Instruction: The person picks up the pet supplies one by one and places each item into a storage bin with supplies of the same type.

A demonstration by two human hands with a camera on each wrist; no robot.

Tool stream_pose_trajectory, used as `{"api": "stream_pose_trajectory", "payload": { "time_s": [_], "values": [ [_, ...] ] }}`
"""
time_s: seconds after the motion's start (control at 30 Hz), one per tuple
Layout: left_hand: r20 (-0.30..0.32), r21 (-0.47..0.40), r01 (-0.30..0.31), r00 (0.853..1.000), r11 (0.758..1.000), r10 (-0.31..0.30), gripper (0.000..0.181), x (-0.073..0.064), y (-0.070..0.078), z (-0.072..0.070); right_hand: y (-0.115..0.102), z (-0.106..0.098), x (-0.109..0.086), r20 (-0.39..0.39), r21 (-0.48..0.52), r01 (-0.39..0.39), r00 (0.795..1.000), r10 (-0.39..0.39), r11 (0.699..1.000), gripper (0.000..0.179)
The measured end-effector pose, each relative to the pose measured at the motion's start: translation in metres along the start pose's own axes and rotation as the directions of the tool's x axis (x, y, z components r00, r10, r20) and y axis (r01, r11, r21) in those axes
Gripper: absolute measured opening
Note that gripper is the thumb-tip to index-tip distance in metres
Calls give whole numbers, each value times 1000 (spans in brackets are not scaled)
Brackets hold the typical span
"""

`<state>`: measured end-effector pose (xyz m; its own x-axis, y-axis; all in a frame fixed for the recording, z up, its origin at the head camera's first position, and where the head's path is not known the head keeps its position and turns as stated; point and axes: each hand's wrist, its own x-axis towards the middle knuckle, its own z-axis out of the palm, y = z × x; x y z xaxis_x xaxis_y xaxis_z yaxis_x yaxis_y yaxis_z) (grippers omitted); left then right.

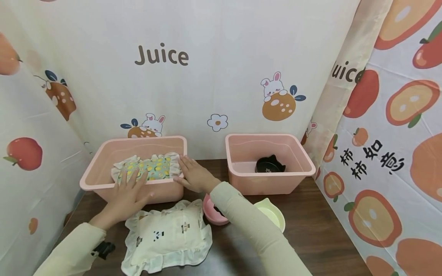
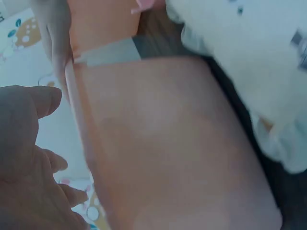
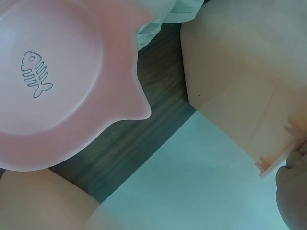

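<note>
Pink bin on the left point(image 1: 162, 192) has a lemon-print pillow point(image 1: 154, 168) lying inside. Left hand point(image 1: 126, 196) has fingers spread over the bin's front, right hand point(image 1: 198, 176) has them pretty straight by the corner, neither gripping. Imo pressing too hard could bunch the pillow up.

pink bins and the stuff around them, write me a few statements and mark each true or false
1. The black bowl sits in the right bin. True.
2. The lemon-print pillow lies on the table. False: the lemon-print pillow is in the left bin.
3. The pink bowl bears a fishbone drawing. True.
4. The right hand is inside the right bin. False: the right hand is at the left bin's right end.
</note>
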<state>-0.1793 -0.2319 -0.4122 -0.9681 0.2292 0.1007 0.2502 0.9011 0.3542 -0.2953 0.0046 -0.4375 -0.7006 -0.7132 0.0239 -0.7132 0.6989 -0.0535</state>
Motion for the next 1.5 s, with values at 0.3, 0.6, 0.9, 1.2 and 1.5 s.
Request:
{"api": "stream_pose_trajectory", "payload": {
  "time_s": [0.3, 0.6, 0.9, 1.2, 1.5],
  "values": [
    [-64, -20, -65, 996, 998, 64, 77, -20, 17, 27, -1, -1, -1, 2, 2, -7, 1000, 7, 1000, 76],
    [-100, 81, -118, 987, 990, 126, 78, -36, 36, 49, 0, 3, 2, -1, 11, -18, 1000, 18, 1000, 78],
    [-54, 89, -106, 992, 990, 111, 83, -45, 33, 71, -1, 0, 1, 15, 10, -24, 1000, 24, 1000, 76],
    [15, 83, -76, 997, 994, 75, 85, -56, 25, 89, -1, 2, 2, 6, 16, -17, 1000, 16, 1000, 77],
    [40, 14, -93, 995, 996, 93, 87, -58, 19, 101, -1, 1, 1, 9, 20, -21, 1000, 21, 1000, 76]
  ]
}}
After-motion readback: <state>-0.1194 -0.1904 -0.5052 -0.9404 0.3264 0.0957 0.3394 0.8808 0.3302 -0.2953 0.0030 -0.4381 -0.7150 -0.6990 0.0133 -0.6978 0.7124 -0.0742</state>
